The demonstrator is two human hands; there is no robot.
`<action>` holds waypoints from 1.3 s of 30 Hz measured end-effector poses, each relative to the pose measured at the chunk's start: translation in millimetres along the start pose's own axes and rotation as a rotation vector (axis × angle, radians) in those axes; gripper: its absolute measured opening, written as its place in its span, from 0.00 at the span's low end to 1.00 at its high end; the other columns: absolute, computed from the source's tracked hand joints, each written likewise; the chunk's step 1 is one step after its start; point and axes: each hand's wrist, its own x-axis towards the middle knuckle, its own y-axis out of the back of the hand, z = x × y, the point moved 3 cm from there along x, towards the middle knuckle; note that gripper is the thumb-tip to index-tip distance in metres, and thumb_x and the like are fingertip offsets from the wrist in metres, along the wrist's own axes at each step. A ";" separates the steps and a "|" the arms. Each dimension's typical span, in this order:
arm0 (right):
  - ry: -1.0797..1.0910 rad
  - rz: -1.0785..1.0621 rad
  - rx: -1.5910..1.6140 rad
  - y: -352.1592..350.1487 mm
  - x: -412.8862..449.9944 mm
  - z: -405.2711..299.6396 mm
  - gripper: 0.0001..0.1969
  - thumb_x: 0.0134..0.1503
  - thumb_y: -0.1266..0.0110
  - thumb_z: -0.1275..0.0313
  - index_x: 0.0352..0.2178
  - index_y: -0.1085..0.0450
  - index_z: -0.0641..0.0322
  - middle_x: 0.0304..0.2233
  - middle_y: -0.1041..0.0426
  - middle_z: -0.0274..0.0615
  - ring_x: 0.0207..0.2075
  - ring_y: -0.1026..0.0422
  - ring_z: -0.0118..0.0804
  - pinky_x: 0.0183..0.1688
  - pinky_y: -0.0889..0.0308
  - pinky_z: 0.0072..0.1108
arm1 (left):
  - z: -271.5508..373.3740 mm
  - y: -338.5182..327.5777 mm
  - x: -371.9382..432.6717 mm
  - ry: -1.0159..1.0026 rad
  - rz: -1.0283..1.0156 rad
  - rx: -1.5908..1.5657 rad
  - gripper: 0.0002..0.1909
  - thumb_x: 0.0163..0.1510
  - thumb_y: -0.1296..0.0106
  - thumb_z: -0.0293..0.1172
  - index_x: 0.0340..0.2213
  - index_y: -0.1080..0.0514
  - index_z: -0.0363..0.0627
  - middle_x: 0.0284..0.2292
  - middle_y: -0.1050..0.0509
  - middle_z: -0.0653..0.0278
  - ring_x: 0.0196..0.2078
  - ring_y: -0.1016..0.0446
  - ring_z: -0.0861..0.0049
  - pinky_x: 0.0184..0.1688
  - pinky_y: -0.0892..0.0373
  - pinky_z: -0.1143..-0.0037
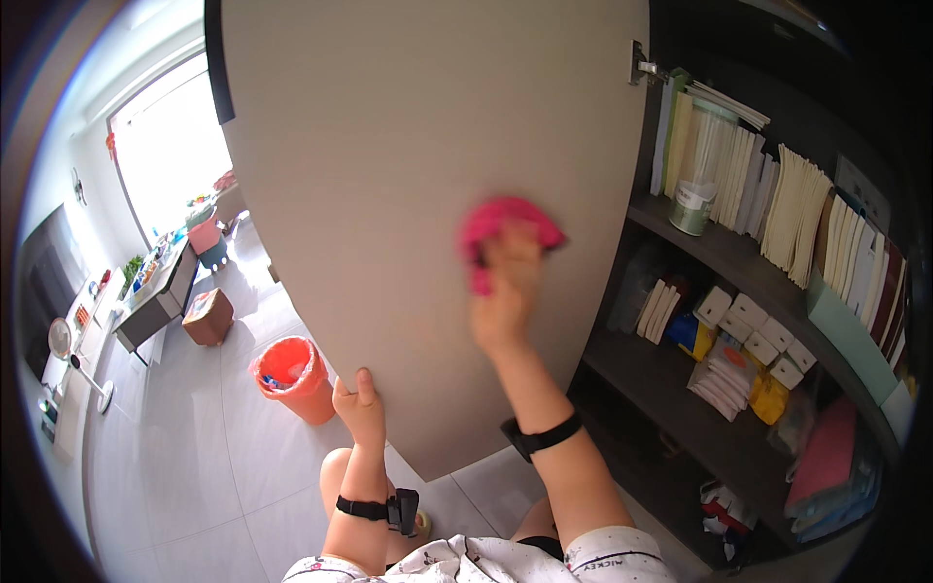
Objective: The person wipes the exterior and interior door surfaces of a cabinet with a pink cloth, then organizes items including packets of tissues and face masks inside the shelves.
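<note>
A pink cloth (503, 218) lies bunched under my right hand (510, 284), which presses it flat against the inner face of a beige cabinet door (408, 167); hand and cloth are blurred. My left hand (361, 412) grips the door's lower left edge, thumb on the near face and the other fingers partly hidden behind it. The door stands open on a metal hinge (643, 67) at its upper right. Each forearm wears a black strap.
Dark cabinet shelves (729, 255) at right hold books (794, 211), a clear canister (703, 167), white boxes (758, 328) and packets. An orange lined bin (295, 379) stands left of the door. Farther left are a brown stool (208, 317), a low table (157, 299) and a white fan (91, 372).
</note>
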 end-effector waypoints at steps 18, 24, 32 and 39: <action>0.379 -0.312 -0.005 -7.2 21.9 -104.2 0.27 0.43 0.46 0.71 0.48 0.37 0.46 0.55 0.43 0.41 0.57 0.48 0.50 0.54 0.50 0.42 | 9.0 1.0 -7.6 0.025 0.021 0.028 0.20 0.51 0.48 0.44 0.26 0.32 0.34 0.19 0.33 0.67 0.24 0.38 0.84 0.27 0.39 0.79; -0.451 0.121 -0.300 25.1 -107.8 60.7 0.25 0.54 0.53 0.70 0.51 0.47 0.73 0.50 0.39 0.53 0.52 0.40 0.45 0.55 0.48 0.29 | 10.5 2.4 -3.4 0.020 -0.010 0.046 0.18 0.52 0.50 0.42 0.26 0.32 0.34 0.21 0.32 0.66 0.25 0.37 0.82 0.28 0.38 0.78; -0.874 0.246 0.066 -1.1 -130.9 0.8 0.25 0.52 0.55 0.72 0.51 0.46 0.72 0.54 0.45 0.57 0.57 0.48 0.51 0.57 0.52 0.32 | 9.9 -5.1 -5.7 -0.075 -0.026 0.027 0.17 0.54 0.52 0.39 0.29 0.32 0.33 0.24 0.31 0.65 0.27 0.36 0.81 0.31 0.38 0.79; -0.291 -0.264 0.044 -1.1 -183.5 -77.6 0.25 0.46 0.54 0.78 0.49 0.41 0.63 0.53 0.43 0.55 0.57 0.49 0.58 0.56 0.52 0.42 | -2.5 3.4 -2.4 -0.064 -0.142 -0.013 0.17 0.58 0.57 0.38 0.32 0.32 0.33 0.29 0.29 0.65 0.29 0.34 0.81 0.34 0.37 0.80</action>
